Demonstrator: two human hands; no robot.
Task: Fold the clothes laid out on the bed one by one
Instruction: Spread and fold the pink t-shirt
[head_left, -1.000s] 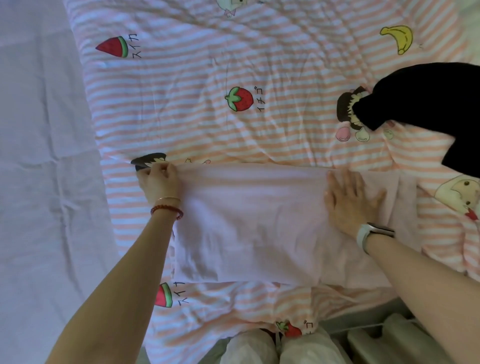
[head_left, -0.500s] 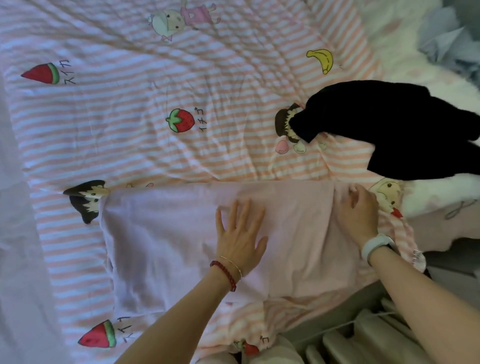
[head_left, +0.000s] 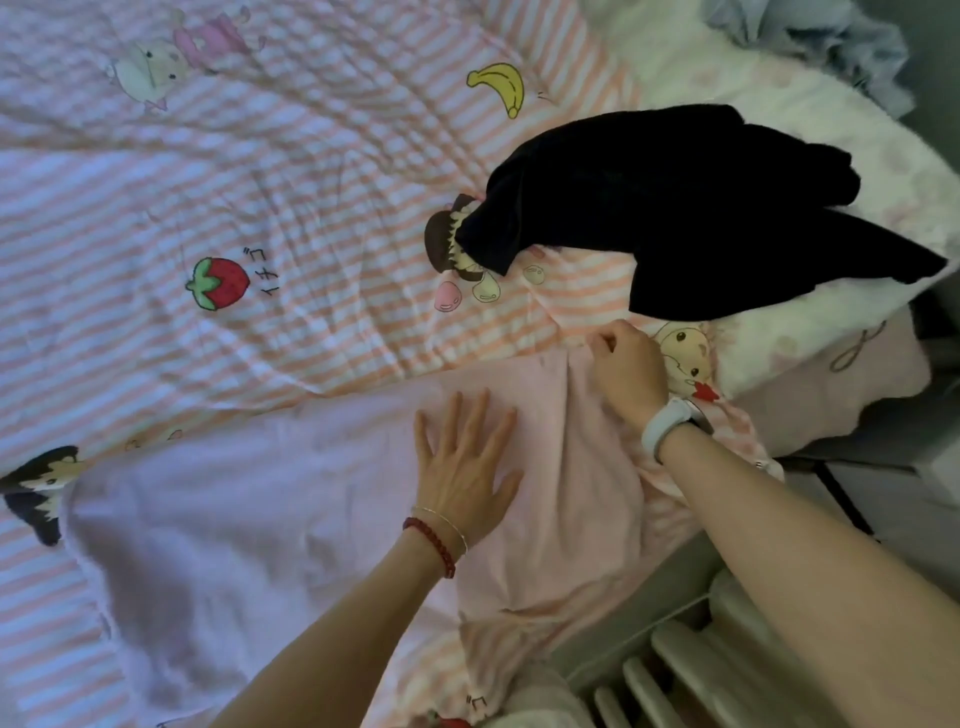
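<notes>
Pink garment (head_left: 322, 525) lies spread flat across the near part of the bed, on the striped quilt (head_left: 291, 171) with its cartoon prints. Landmark: the strawberry print (head_left: 218, 283). The garment sits just nearer the camera than that print and stretches well to either side of it. Left hand (head_left: 465, 467) rests palm down on the garment, nearer and to the right of the strawberry, fingers (head_left: 480, 415) spread open and flat, gripping nothing; red bead bracelet (head_left: 434, 543) and a thin bangle on that wrist. Right hand (head_left: 631, 371) is further right of the strawberry, at the garment's far right corner, fingers curled closed and pinching the pink cloth's edge, which puckers into folds below the hand; pale watch (head_left: 670, 431) on that wrist. Black garment (head_left: 691, 213) lies crumpled to the right of the strawberry, beyond the right hand and apart from the pink one, partly on a white fluffy blanket (head_left: 810, 124).
</notes>
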